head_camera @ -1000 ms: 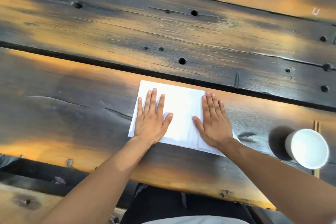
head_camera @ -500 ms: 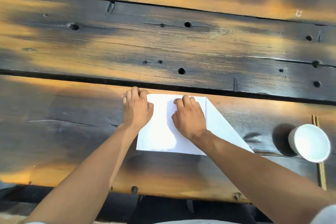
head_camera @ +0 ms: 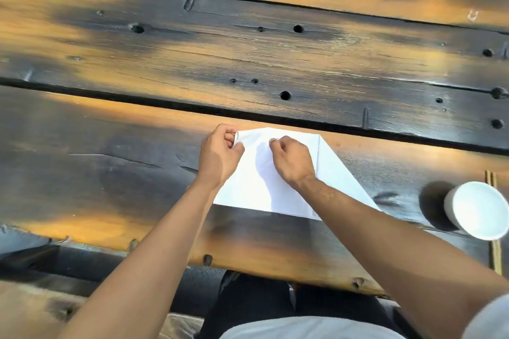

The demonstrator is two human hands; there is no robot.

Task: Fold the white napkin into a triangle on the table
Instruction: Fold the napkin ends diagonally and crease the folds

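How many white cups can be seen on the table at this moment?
1. The white cup stands at the right edge of the view, right of the white napkin, on the dark wooden table. Further cups may stand outside the view.

white napkin (head_camera: 275, 190), partly folded, slanted edge on its right side, far left corner lifted, lying near the table's (head_camera: 110, 173) near edge
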